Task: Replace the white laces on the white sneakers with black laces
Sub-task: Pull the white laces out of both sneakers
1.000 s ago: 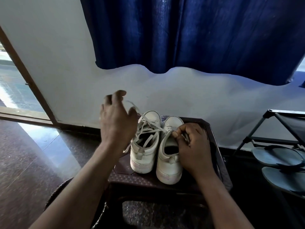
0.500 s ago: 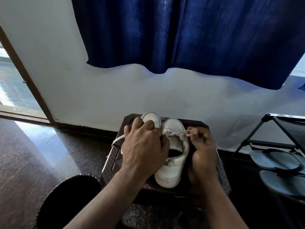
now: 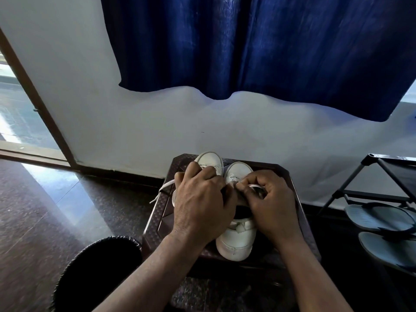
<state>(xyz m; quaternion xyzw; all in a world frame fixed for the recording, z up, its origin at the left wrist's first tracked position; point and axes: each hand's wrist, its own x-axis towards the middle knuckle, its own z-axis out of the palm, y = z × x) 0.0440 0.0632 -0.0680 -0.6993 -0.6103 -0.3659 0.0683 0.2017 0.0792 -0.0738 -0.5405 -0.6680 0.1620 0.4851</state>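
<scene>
Two white sneakers stand side by side, toes to the wall, on a dark brown plastic stool (image 3: pixel 157 212). My left hand (image 3: pixel 200 203) lies over the left sneaker (image 3: pixel 210 159), hiding most of it, its fingers curled down at the lacing between the shoes. My right hand (image 3: pixel 267 206) pinches a white lace (image 3: pixel 254 186) over the tongue of the right sneaker (image 3: pixel 236 239). A loose white lace end (image 3: pixel 163 188) trails off the stool's left edge. No black laces are in view.
A black bin (image 3: pixel 96 271) stands on the polished floor left of the stool. A metal shoe rack (image 3: pixel 382 176) with grey sandals (image 3: pixel 378 219) is at the right. A blue curtain (image 3: pixel 258 46) hangs on the white wall behind; a doorway opens at far left.
My left hand came down from holding a lace up in the air and now covers the left sneaker. My right hand shifted slightly up onto the right sneaker's lacing.
</scene>
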